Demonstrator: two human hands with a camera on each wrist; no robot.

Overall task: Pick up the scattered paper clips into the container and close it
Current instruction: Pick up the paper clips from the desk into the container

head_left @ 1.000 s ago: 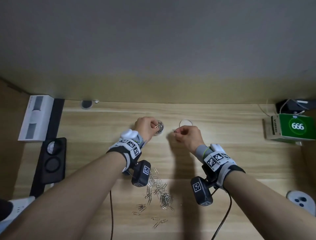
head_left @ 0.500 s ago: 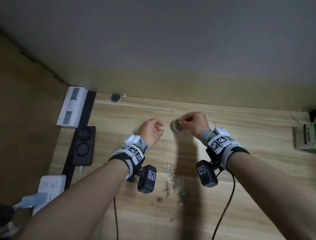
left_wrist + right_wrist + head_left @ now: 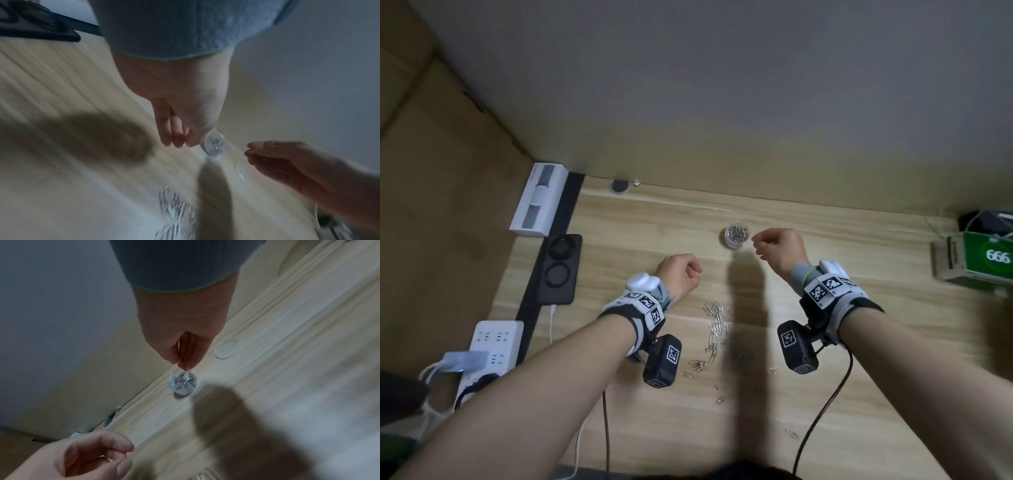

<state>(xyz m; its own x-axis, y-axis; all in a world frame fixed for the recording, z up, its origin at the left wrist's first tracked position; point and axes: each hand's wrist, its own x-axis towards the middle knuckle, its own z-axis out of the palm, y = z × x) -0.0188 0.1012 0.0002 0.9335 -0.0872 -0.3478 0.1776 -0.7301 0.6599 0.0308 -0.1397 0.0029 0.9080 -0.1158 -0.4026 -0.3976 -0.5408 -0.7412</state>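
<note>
A small clear round container (image 3: 736, 236) with paper clips inside stands uncovered toward the back of the wooden desk (image 3: 654, 236). Its clear lid (image 3: 227, 349) lies flat just right of it, hidden in the head view. My right hand (image 3: 756, 245) hovers beside the container's right rim, thumb and finger pinched, with a thin glint of a paper clip (image 3: 759, 253) at the tips. My left hand (image 3: 697, 274) hangs loosely curled and holds nothing, nearer me and to the left. Several loose clips (image 3: 717, 322) lie scattered between my wrists.
At the left edge lie a white box (image 3: 539, 205), a black two-ring tray (image 3: 560, 267) and a white power strip (image 3: 493, 346). A green box marked 666 (image 3: 986, 260) sits at the far right. Cables (image 3: 822, 411) trail from both wrists.
My left hand has left the container and drawn back toward me. My right hand reached over the container, then shifted just right of its rim. The head view swung left.
</note>
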